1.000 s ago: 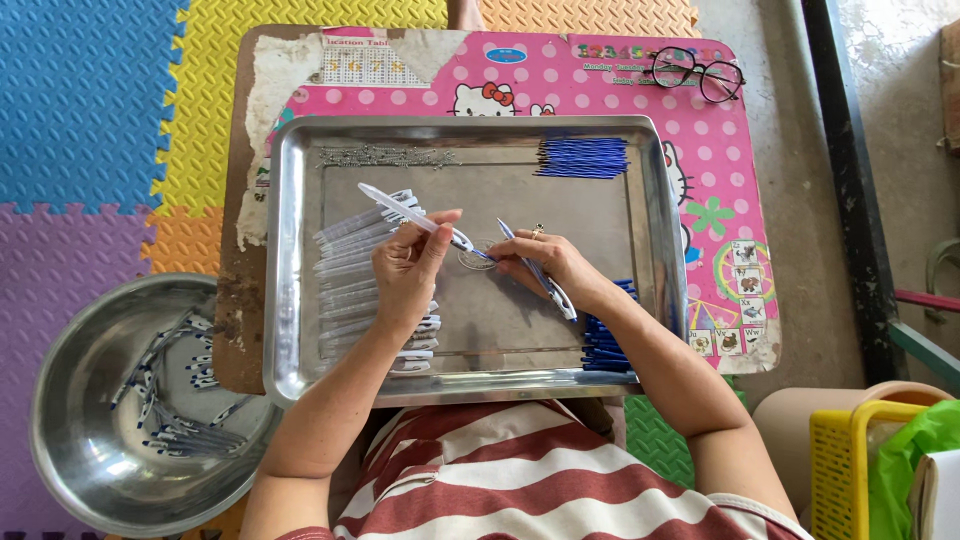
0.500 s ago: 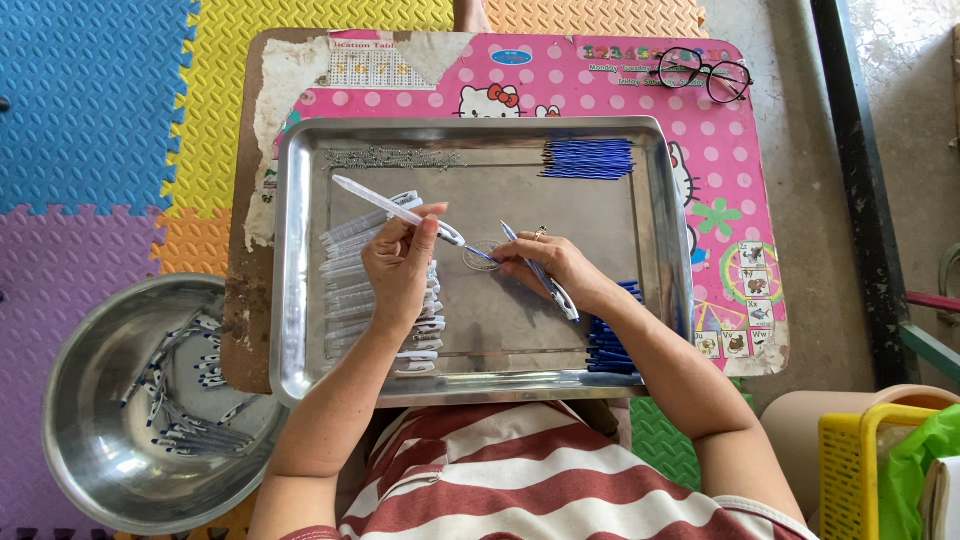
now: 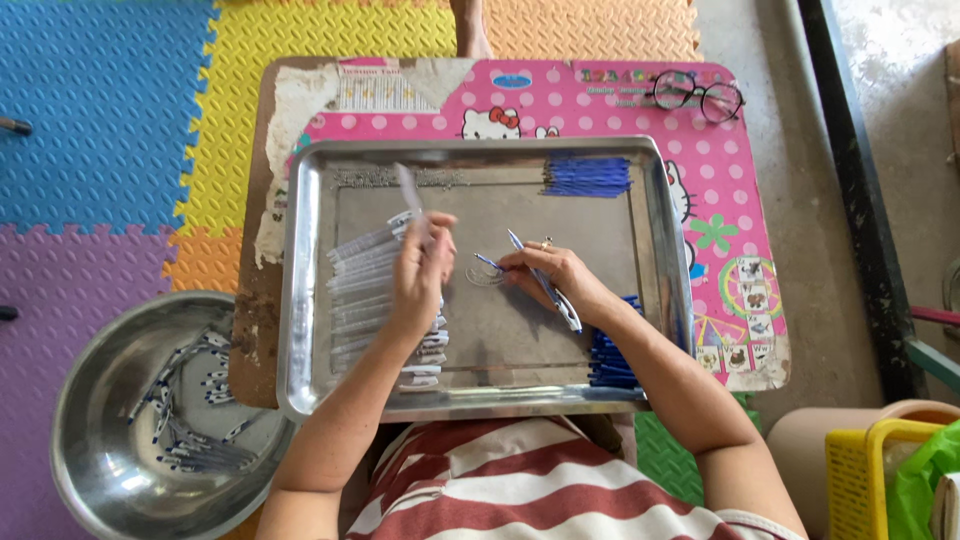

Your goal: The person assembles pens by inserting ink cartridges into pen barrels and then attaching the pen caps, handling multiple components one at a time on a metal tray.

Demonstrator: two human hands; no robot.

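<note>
Hard to see: your left hand [image 3: 420, 268] covers most of what it holds; only a pale, blurred pen barrel [image 3: 407, 187] sticks up past your fingers, so its tip and open end cannot be made out.
Also hidden: your right forearm crosses the stack of blue refills [image 3: 612, 352] at the tray's near right corner, and the fine spring-like bits along the tray's far edge are too small to tell apart.
Cut off: the steel bowl [image 3: 90, 440] runs out of the lower left edge; the yellow basket [image 3: 858, 470] is clipped at the lower right.
Left hand: raised over the middle of the metal tray [image 3: 660, 250], wrist bent, fingers curled shut round the pen barrel, which tilts away from you.
Right hand [image 3: 555, 275]: low over the tray centre, just beside your left; thumb and forefinger pinch a thin blue refill [image 3: 487, 262] pointing at the left hand, while a pen [image 3: 545, 283] lies gripped slantwise under the other fingers.
Barrel stock: clear barrels [image 3: 370, 290] lie in a row on the tray's left side, partly under your left arm.
Other refills: a second blue bundle [image 3: 588, 177] sits at the far right of the tray.
Surroundings: the tray rests on a pink patterned table [image 3: 600, 100] with spectacles [image 3: 698, 97] at its far right corner; finished pens lie in the bowl.
</note>
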